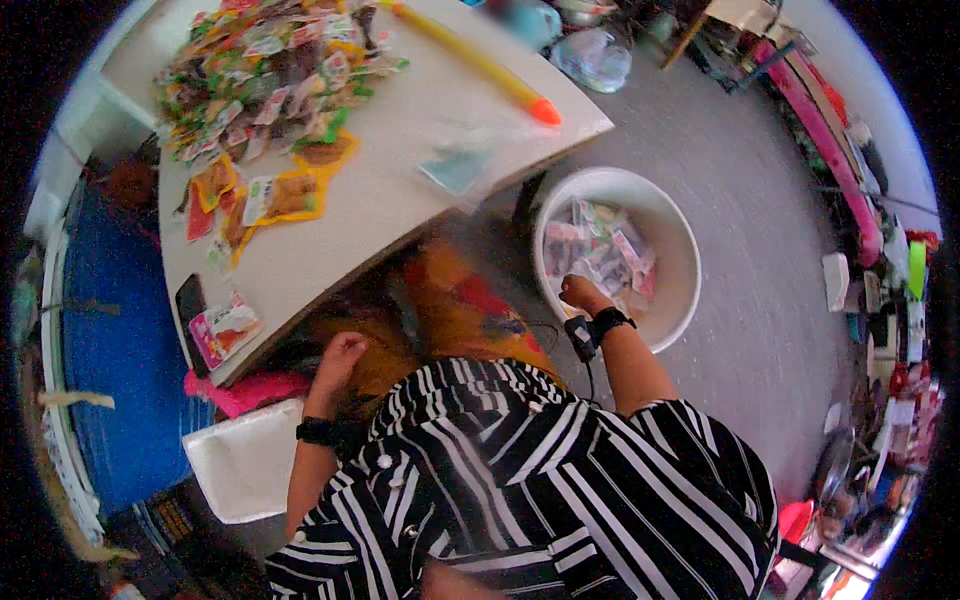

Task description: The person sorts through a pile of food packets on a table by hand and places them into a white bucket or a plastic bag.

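My left hand [346, 352] is by my lap below the table's near edge, its fingers curled and nothing visible in them. Over the near-left rim of a white plastic bucket [679, 285] is my right hand [585, 292], fingers curled down; whether it holds something is hidden. Several small sealed packets [600, 240] lie inside the bucket. On the white table [390, 172] rises a large heap of small snack packets [262, 82]. Yellow-edged packets [292, 196] lie at the heap's near side. A blurred, pale blue-green flat thing [454, 171] is near the table's front edge.
A long yellow tube with an orange tip [480, 67] lies across the table. At the left corner are a dark phone-like object [191, 307] and a pink-and-white packet [223, 330]. A white box [247, 461] stands at my left. Plastic bags [592, 60] are on the floor beyond.
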A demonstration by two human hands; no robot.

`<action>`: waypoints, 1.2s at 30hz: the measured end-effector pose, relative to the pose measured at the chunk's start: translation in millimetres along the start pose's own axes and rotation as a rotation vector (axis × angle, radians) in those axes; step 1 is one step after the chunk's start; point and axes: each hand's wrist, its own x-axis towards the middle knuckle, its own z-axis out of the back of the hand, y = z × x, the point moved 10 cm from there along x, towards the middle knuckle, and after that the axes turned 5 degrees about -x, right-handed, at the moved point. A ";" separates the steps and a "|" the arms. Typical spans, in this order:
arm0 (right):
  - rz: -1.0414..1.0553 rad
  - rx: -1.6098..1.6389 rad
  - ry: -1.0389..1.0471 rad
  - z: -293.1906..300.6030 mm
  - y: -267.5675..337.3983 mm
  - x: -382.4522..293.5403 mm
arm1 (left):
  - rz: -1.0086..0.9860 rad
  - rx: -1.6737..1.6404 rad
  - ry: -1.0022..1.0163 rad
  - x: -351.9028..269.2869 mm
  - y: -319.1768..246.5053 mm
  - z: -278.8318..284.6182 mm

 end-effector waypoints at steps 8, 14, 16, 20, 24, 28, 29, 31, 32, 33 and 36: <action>0.235 0.216 -0.139 127.9 154.2 -5.6 | -0.223 0.123 0.040 -16.7 -79.9 3.6; 0.539 0.447 -0.010 143.4 272.1 -33.1 | -0.427 -0.006 0.093 -54.1 -169.2 5.5; 0.656 0.251 -0.037 137.1 299.3 -38.1 | -0.528 0.004 0.132 -73.3 -207.1 7.3; 0.475 0.437 0.141 111.0 311.5 -29.7 | -0.733 -0.013 0.281 -120.2 -279.4 6.1; 0.557 0.427 -0.102 122.4 312.0 -26.0 | -1.183 -0.152 0.516 -188.8 -357.4 -4.4; 0.436 1.013 -0.059 141.3 340.2 -45.0 | -1.355 -0.445 0.721 -244.4 -401.8 -11.7; 0.459 0.747 -0.232 180.2 368.7 -72.6 | -1.328 -0.478 0.773 -248.7 -404.4 -17.3; 0.613 0.374 -0.320 137.2 318.2 -25.6 | -1.441 -0.605 0.816 -255.2 -409.8 -29.5; 0.665 0.180 -0.354 111.4 287.2 -1.4 | -1.428 -0.660 0.845 -254.7 -410.7 -33.0; 0.694 -0.030 -0.331 79.7 267.4 15.4 | -1.410 -0.702 0.859 -252.9 -408.8 -37.6; 0.777 -0.291 -0.469 84.9 288.8 -0.5 | -1.379 -0.767 0.847 -251.9 -399.4 -43.5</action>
